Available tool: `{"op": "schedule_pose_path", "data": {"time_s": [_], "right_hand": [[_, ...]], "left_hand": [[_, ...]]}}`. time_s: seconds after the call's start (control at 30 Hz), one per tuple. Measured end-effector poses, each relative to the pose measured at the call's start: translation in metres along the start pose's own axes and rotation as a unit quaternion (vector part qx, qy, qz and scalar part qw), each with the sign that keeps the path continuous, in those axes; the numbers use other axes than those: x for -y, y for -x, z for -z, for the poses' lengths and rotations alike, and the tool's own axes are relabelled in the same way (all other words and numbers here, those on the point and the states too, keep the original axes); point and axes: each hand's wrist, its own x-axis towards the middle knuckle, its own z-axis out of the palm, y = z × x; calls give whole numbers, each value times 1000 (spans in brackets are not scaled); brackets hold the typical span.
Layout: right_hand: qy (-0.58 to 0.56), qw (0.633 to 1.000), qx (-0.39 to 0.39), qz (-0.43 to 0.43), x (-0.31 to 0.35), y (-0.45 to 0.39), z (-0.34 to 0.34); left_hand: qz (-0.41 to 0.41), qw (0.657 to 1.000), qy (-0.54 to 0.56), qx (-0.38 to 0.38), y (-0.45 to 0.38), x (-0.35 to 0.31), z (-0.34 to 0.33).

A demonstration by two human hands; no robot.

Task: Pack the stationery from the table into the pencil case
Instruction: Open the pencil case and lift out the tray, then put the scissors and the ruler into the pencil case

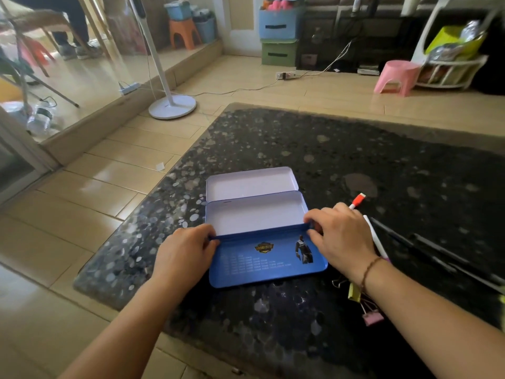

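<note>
A blue tin pencil case point(262, 262) lies open on the dark speckled table point(355, 165), showing two white trays and a blue printed panel nearest me. My left hand point(185, 253) pinches the left end of the blue panel's edge. My right hand point(338, 236) pinches its right end. Both white trays hold nothing. Right of the case lie a white pen with a red cap point(358, 201), a white pen point(378, 242), dark pens point(437, 255), and binder clips point(369, 313) partly hidden under my right forearm.
The table's left edge drops to a tiled floor. A white fan stand point(172, 106) rises beyond the table's far left corner. A pink stool point(396, 77), storage boxes point(278, 36) and a power strip point(285, 75) sit farther back. A seated person's legs show at top left.
</note>
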Motion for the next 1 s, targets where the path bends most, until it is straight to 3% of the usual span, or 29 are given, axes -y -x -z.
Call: {"op": "schedule_pose_path", "data": {"time_s": [0.13, 0.27, 0.33, 0.53, 0.73, 0.9, 1.0], "right_hand": [[-40, 999, 13, -5, -8, -7, 5], [-121, 986, -95, -70, -44, 25, 40], [-142, 975, -127, -117, -74, 60, 58], [-185, 927, -171, -279, -152, 155, 103], [-177, 900, -235, -321, -203, 200, 130], [-162, 862, -195, -440, -259, 249, 144], [-150, 838, -151, -503, -278, 260, 150]], "left_hand": [[-1, 1000, -7, 19, -10, -2, 7], [-27, 993, 50, -103, -13, -26, 20], [-56, 984, 109, -126, -15, -64, 21], [-188, 967, 169, -2, -1, -213, -22], [-334, 923, 175, 80, 25, -331, -62], [-367, 912, 157, 93, 44, -406, -94], [-391, 912, 88, 86, 60, -439, -113]]}}
